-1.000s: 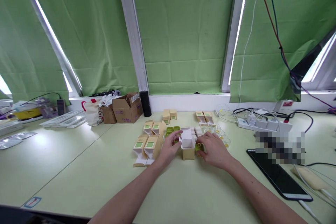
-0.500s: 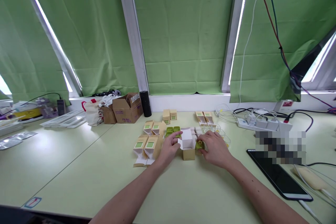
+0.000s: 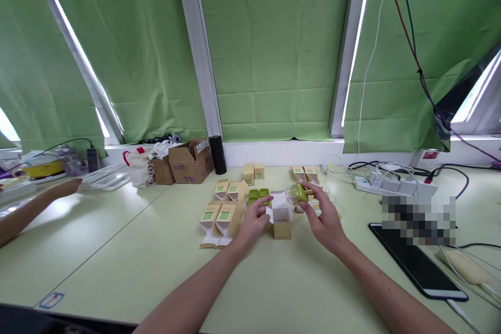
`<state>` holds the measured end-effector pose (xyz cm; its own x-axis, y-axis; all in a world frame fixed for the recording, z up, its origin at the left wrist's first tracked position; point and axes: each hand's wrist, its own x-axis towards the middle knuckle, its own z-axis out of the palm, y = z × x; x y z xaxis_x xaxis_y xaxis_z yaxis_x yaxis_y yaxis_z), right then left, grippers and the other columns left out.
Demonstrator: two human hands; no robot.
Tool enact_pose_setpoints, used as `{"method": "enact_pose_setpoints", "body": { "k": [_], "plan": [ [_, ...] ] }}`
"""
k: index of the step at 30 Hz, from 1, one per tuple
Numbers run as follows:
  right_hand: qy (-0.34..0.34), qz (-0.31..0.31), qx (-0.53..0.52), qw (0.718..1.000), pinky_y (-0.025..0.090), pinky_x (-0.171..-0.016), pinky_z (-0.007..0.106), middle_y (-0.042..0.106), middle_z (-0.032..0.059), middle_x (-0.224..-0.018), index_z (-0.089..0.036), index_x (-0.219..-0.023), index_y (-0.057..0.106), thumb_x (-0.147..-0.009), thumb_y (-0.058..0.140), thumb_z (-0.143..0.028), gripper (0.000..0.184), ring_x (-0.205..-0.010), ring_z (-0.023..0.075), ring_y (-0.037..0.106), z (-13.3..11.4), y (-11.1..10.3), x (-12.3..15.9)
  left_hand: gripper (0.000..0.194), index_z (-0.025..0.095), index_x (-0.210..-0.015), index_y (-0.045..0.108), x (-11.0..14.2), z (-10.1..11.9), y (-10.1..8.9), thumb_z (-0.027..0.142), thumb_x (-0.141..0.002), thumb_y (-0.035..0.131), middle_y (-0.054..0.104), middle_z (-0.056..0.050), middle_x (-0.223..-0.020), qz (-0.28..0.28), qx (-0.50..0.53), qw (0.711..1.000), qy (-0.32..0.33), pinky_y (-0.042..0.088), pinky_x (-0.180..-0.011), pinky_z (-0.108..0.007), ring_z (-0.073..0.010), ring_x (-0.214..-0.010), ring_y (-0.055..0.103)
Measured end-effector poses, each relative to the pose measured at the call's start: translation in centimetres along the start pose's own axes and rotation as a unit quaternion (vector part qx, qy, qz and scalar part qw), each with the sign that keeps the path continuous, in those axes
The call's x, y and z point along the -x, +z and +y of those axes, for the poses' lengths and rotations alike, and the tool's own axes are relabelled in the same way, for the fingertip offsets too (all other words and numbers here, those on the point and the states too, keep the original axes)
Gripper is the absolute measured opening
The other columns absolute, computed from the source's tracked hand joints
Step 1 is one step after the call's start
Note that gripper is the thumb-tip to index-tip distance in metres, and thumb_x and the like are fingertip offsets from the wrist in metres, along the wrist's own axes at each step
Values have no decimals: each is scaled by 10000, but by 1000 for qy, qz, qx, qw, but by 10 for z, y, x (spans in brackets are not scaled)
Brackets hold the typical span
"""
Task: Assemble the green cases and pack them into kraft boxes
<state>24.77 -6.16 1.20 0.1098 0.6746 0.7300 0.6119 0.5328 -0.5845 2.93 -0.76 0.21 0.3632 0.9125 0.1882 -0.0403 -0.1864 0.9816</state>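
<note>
An open small cardboard box (image 3: 282, 230) with white inner flaps stands upright in front of me. At its left side, my left hand (image 3: 254, 222) has its thumb and forefinger closed on the white flap. My right hand (image 3: 325, 219) holds a small green jar with a clear part (image 3: 298, 194), tilted on its side, above and to the right of the box. Just behind my left hand sit several green square containers (image 3: 255, 194). Left of that hand stand several small kraft boxes (image 3: 209, 216) with green labels and open flaps.
More small boxes stand at the back (image 3: 248, 172) and behind my right hand (image 3: 304, 173). A phone (image 3: 417, 261), a power strip (image 3: 391, 186) and cables lie on the right. A large carton (image 3: 191, 163) and black cylinder (image 3: 217, 155) stand back left. Another person's arm (image 3: 37, 209) reaches in.
My right hand has lifted the green jar from beside the box and tilted it over. My left hand stays at the box. Another person's arm has come in at the left.
</note>
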Motion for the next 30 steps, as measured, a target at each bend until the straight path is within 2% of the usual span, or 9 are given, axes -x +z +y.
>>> {"method": "enact_pose_setpoints", "body": {
  "k": [9,17,22,30],
  "plan": [
    [-62,-98,26,993,514,-973,440,672,96,-1365,-287,-1425,496,-1084,450,-352,350,-1089,264,675,-2,12,6,666,120,-1382,621,0,0,2,194,-721,639,784,-73,-915,-8,7,1000,10,533,-832,-327,-216,-865,720],
    [-63,-121,59,989,438,-947,427,679,115,-1380,-267,-1420,482,-1087,421,-301,340,-1063,256,695,2,10,3,651,145,-1381,642,0,0,2,204,-733,638,770,-58,-876,-7,-16,1000,15,526,-787,-318,-207,-814,694],
    [-61,-143,71,985,405,-961,432,715,106,-1315,-265,-1407,483,-1085,426,-290,328,-1018,248,705,6,10,3,656,132,-1378,638,2,2,2,190,-725,631,760,-52,-864,-6,-11,1000,12,522,-803,-323,-206,-816,694],
    [-68,-174,94,978,407,-943,439,754,109,-1228,-247,-1335,546,-1059,492,-292,285,-928,250,708,2,10,4,639,160,-1363,662,1,0,2,182,-725,639,706,-18,-752,2,-18,1000,15,532,-769,-324,-203,-762,661]
  ]
}}
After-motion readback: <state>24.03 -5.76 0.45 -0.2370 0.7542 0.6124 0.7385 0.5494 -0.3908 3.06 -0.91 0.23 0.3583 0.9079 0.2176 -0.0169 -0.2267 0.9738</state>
